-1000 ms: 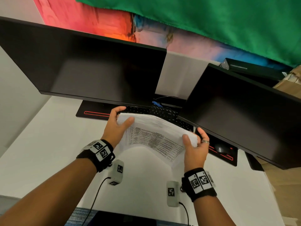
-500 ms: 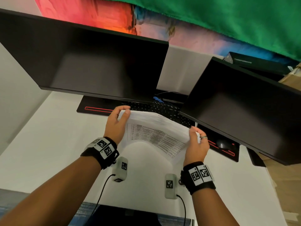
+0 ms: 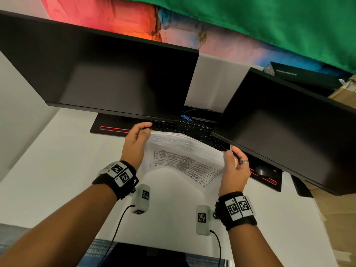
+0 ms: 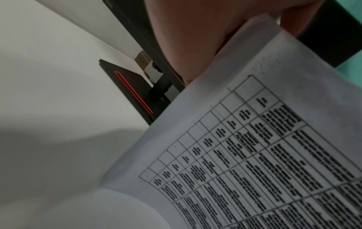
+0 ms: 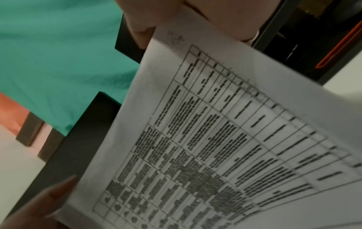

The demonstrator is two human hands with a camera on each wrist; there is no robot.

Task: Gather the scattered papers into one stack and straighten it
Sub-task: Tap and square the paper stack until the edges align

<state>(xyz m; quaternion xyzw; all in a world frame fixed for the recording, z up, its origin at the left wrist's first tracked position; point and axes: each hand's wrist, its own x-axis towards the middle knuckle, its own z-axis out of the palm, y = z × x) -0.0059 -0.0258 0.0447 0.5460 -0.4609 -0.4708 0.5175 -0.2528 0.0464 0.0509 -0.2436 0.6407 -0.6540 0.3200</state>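
Observation:
A stack of white papers (image 3: 185,153) printed with tables stands tilted above the white desk (image 3: 57,160), its lower edge bowed near the surface. My left hand (image 3: 137,140) grips the stack's left edge, fingers curled over the top corner. My right hand (image 3: 234,165), which wears a ring, grips the right edge between thumb and fingers. The left wrist view shows the printed sheet (image 4: 274,155) under my left hand (image 4: 195,38). In the right wrist view the same sheet (image 5: 215,139) fills the frame, with my right hand (image 5: 176,14) on its top corner.
Two dark monitors (image 3: 107,79) (image 3: 289,128) hang close over the desk. A black keyboard (image 3: 192,130) and a black desk mat with a red line (image 3: 113,128) lie just behind the papers, a mouse (image 3: 263,171) to the right. A dark device (image 3: 146,255) sits at the near edge.
The stack has tipped more upright and risen a little, so its top edge now faces me. Both thumbs have shifted from the printed face toward the side edges.

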